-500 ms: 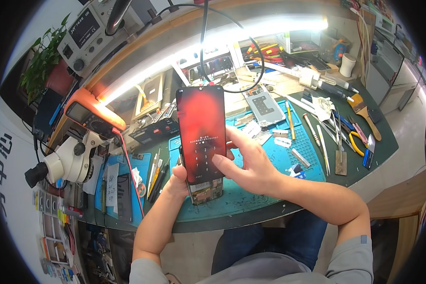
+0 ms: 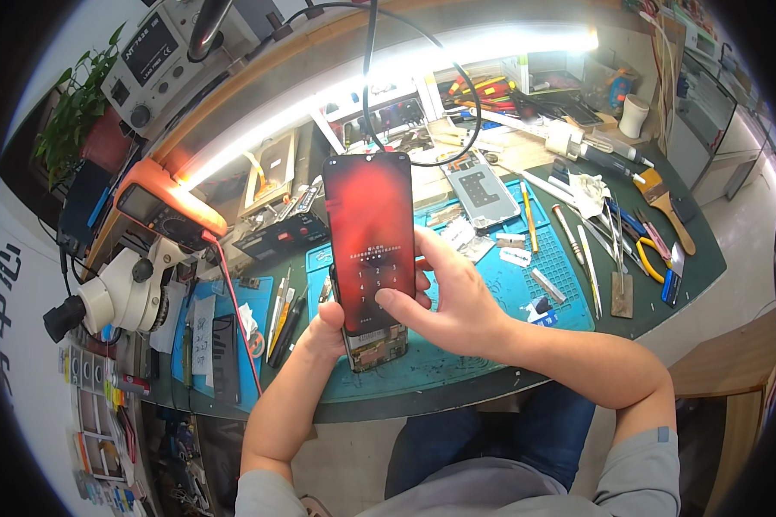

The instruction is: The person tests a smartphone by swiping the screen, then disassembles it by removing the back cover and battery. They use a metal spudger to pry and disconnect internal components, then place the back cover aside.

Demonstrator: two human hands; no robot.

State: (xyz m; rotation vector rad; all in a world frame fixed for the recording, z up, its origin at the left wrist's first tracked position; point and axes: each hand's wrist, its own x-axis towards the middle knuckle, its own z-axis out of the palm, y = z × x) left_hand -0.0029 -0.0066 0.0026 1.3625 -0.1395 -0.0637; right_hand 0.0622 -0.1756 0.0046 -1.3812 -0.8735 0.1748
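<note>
A smartphone (image 2: 369,207) with a lit red screen showing a number keypad is held up over the blue work mat (image 2: 457,349). Bare inner parts (image 2: 379,349) with a circuit board show below the screen's lower end. My left hand (image 2: 323,332) grips the phone at its lower left edge, thumb along the side and fingers hidden behind. At the right edge, my right hand (image 2: 457,302) has its fingers curled against the phone, while its thumb touches the lower part of the keypad.
Right of the phone lie a grey phone back plate (image 2: 483,189), tweezers, yellow-handled pliers (image 2: 651,261) and a brush (image 2: 666,207). An orange multimeter (image 2: 168,207) and a white microscope part (image 2: 125,297) stand at left. A black cable (image 2: 366,77) loops down behind the phone.
My right thumb has shifted slightly left and down over the keypad. More of the entry dots above the keypad appear. My left hand keeps its hold.
</note>
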